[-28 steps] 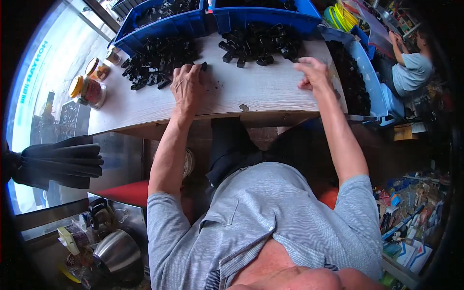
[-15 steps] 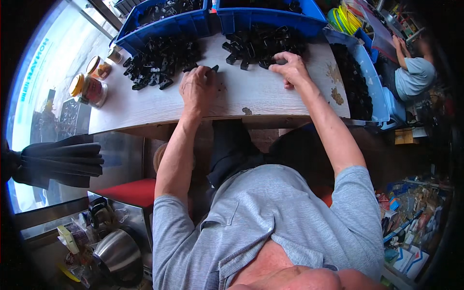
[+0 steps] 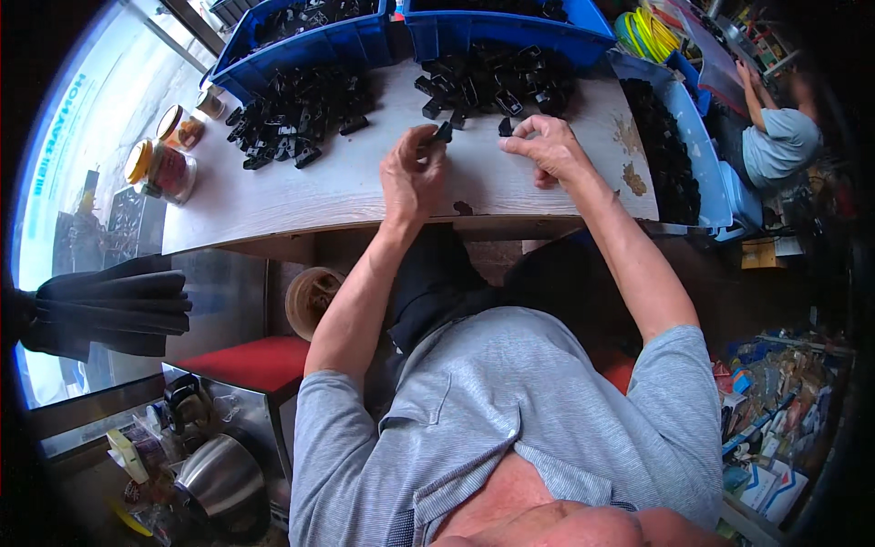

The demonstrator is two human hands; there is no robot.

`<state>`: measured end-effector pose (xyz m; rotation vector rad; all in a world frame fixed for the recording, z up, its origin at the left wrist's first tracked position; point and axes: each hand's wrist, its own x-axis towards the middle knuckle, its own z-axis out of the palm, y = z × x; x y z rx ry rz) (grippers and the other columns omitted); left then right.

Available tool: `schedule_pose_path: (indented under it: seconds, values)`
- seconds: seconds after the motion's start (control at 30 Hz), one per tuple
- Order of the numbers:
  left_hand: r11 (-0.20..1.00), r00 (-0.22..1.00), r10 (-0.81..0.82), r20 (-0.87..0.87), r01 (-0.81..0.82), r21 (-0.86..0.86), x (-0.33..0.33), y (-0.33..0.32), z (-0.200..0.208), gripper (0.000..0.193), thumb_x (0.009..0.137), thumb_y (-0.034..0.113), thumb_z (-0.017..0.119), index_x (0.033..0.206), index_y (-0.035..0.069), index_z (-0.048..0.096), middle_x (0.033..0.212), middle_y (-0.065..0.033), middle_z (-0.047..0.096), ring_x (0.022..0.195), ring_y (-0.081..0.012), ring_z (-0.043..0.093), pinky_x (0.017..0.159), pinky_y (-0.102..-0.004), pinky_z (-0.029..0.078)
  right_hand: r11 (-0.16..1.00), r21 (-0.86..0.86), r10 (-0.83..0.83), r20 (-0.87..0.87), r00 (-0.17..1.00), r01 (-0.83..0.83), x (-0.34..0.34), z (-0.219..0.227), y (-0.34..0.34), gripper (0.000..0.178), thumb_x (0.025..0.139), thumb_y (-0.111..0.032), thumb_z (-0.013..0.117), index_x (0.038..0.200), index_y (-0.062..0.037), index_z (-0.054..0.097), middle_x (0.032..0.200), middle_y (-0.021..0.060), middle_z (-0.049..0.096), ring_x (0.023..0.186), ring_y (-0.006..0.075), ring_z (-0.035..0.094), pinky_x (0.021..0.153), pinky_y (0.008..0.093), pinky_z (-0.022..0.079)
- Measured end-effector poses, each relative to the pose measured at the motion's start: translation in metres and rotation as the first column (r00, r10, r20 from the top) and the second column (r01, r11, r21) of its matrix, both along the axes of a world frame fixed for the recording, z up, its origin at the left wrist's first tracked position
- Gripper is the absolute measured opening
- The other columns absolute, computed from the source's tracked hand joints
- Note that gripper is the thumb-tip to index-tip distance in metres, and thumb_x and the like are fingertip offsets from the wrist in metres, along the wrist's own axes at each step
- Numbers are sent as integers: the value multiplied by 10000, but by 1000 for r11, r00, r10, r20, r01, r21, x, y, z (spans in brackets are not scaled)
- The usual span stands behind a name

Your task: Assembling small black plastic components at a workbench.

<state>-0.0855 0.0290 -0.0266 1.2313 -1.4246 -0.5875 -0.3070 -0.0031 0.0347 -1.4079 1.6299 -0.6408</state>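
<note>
Above the pale table (image 3: 346, 187), my left hand (image 3: 412, 175) pinches a small black plastic part (image 3: 444, 132) between thumb and fingers. A second small black plastic part (image 3: 505, 128) is at the fingertips of my right hand (image 3: 552, 151), its thumb and index finger closed on it. The two parts are held a short way apart, facing each other. Behind my left hand lies a loose pile of black plastic parts (image 3: 296, 114). Another heap of similar parts (image 3: 469, 91) lies just beyond my right hand.
Two blue bins (image 3: 314, 50) of black parts line the table's back. A light blue bin (image 3: 715, 173) with more parts stands at the right end. Lidded jars (image 3: 164, 171) sit at the left. A round bucket (image 3: 305, 305) is below the table; another person (image 3: 782, 137) works far right.
My left hand has moved right, away from the left pile, bringing its black part along. My right hand has drawn back slightly from the right heap with a part in its fingertips.
</note>
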Motion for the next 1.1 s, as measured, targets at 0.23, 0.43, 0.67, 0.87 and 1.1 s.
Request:
schedule_pose_path:
  seconds: [0.23, 0.43, 0.67, 0.87, 1.1]
  values:
    - [995, 976, -90, -197, 97, 25, -28, 2, 3, 195, 929, 31, 664, 1121, -3, 676, 984, -39, 724, 897, -87, 646, 805, -243, 514, 995, -43, 97, 244, 965, -89, -10, -11, 5, 293, 818, -140, 757, 1074, -51, 644, 547, -3, 540, 373, 102, 483, 348, 268, 405]
    - [994, 986, -111, -123, 112, 5, -27, 3, 1, 232, 929, 31, 664, 1159, -3, 666, 1031, -57, 730, 900, -94, 659, 810, -254, 530, 988, -101, 136, 165, 977, -120, 4, -1, 0, 384, 812, -105, 737, 1179, -64, 633, 544, -5, 519, 375, 97, 465, 341, 278, 399]
    - [991, 986, -76, 147, 91, -102, -21, 3, 11, 267, 922, 28, 644, 1189, 15, 653, 1039, -120, 723, 888, -195, 717, 727, -292, 582, 997, -16, 76, 51, 996, -75, 11, -4, -6, 215, 849, -191, 734, 1022, -69, 700, 562, 6, 531, 376, 104, 465, 347, 290, 414]
    - [976, 928, -49, 369, 124, -181, -15, -3, 18, 291, 878, 8, 649, 1165, 47, 676, 1001, -156, 695, 839, -328, 703, 704, -365, 578, 996, 12, 86, 66, 994, -87, 12, -3, -3, 245, 850, -187, 733, 1059, -71, 684, 563, 6, 531, 390, 109, 481, 366, 288, 427]
    - [932, 821, -148, 552, 301, -199, -16, -19, 15, 293, 848, 24, 638, 1134, 57, 695, 1044, -131, 690, 915, -311, 682, 778, -392, 563, 986, 2, 165, 107, 980, -166, 5, -6, -4, 327, 837, -132, 705, 1138, -25, 636, 575, -6, 516, 407, 101, 491, 371, 274, 419]
